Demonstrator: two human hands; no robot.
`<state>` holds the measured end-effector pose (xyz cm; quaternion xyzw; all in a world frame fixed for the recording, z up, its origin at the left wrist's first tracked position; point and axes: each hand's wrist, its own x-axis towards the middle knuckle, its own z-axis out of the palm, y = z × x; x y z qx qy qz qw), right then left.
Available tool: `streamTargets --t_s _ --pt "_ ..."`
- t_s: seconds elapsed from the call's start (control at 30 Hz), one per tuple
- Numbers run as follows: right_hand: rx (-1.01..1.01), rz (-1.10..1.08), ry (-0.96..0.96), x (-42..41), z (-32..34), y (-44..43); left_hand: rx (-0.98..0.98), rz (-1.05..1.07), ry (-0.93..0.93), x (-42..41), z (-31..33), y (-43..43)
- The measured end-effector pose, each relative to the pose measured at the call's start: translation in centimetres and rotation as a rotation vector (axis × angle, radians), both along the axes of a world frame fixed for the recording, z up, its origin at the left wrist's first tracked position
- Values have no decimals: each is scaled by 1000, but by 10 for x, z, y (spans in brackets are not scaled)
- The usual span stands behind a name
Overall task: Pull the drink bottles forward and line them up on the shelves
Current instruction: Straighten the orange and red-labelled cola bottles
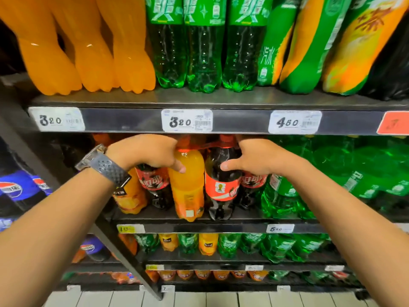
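On the second shelf (199, 228) an orange soda bottle (188, 187) and a dark cola bottle (221, 185) with a red label stand side by side at the front edge. My left hand (146, 151), with a watch on its wrist, grips the upper part of the orange bottle, thumb on its front. The shoulder of the cola bottle sits in the grip of my right hand (259, 158), thumb pressed to its front. Behind them stand another cola bottle (155, 185) and an orange bottle (130, 196), set further back. Their caps are hidden under the shelf above.
Large orange bottles (88, 52) and green bottles (203, 52) fill the top shelf (221, 98). Green bottles (332, 173) crowd the second shelf to the right. Blue-labelled cola bottles (17, 187) sit in the left bay. Lower shelves hold smaller bottles; the tiled floor (199, 299) shows below.
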<state>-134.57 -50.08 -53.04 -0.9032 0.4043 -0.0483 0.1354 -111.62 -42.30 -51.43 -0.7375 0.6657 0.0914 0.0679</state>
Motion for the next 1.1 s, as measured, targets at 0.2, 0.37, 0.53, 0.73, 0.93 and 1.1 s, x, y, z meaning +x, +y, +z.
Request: streamTargets --t_s 0.2,0.37,0.53,0.73,0.93,1.1 --pt "-96 -28 -26 8 -6 3 -275 78 -17 -13 -20 6" --pt "-15 17 -30 -2 -4 2 -175 38 26 0 -14 7" --pt "-80 -2 -81 4 -11 4 -389 84 -22 -12 -23 12" --pt "-137 -6 -96 5 -14 5 -458 46 18 -9 -31 17" --pt "-174 -63 -156 7 -20 9 -442 70 42 -11 -31 17" --pt "-213 31 -172 -3 -14 15 -441 19 23 -18 -26 21"
